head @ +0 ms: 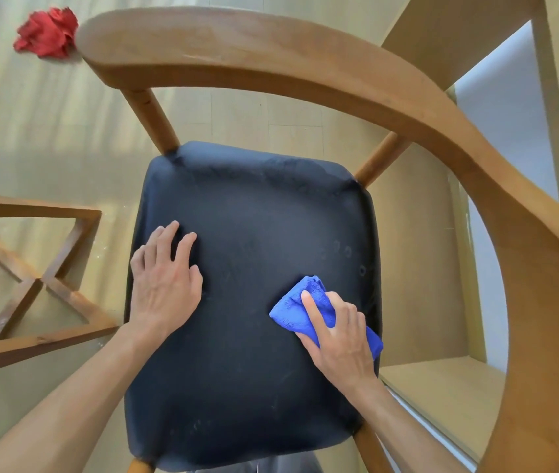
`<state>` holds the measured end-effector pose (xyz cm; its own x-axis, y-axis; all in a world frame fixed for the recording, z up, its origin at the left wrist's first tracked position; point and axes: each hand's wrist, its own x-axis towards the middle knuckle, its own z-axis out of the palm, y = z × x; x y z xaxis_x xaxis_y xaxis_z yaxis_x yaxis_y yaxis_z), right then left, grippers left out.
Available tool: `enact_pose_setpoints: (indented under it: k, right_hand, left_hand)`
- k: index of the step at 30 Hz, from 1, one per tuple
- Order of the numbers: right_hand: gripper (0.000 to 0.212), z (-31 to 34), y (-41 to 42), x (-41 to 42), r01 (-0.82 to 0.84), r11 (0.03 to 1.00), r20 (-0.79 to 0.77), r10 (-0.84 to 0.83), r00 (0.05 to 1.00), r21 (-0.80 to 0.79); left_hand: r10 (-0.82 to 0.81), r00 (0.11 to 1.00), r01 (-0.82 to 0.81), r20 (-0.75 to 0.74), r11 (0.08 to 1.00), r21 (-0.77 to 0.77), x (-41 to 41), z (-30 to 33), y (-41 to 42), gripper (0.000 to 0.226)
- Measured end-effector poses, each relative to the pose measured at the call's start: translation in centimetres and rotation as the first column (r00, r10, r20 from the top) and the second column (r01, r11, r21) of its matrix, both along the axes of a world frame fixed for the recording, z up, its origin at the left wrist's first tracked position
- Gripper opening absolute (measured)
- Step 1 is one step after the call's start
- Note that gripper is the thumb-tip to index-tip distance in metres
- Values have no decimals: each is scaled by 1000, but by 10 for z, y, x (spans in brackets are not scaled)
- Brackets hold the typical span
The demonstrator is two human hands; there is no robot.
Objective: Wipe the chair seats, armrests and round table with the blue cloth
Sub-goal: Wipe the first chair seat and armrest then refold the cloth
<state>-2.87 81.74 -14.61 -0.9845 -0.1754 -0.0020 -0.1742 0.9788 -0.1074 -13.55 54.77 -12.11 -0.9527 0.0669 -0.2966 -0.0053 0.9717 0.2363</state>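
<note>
Right hand [339, 332] grip clamped on blue cloth [308, 307], left hand [165, 278] flat, fingers apart; recommend overlapping strokes across the seat [257, 213] ahead of it.

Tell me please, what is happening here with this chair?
A person is wiping the dark chair seat. The right hand presses a folded blue cloth on the seat's right side. The left hand lies flat on the seat's left side. A red cloth lies on the floor.
</note>
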Motion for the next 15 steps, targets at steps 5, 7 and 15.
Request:
enact_pose_setpoints:
  k: [5,7,15]
  right_hand:
    - [55,-4,-9,12,137,991,41,-137,990,6]
    - [56,-3,-13,14,187,982,81,-189,979,27]
    - [54,-2,5,-8,33,999,17,-32,999,-26]
  left_hand:
    - [24,1000,-24,10,1000,-12,0,-7,-2,50]
    - [25,1000,-25,5,1000,-20,2,-7,-2,48]
    - [-59,996,57,-71,998,-27,-2,-9,0,54]
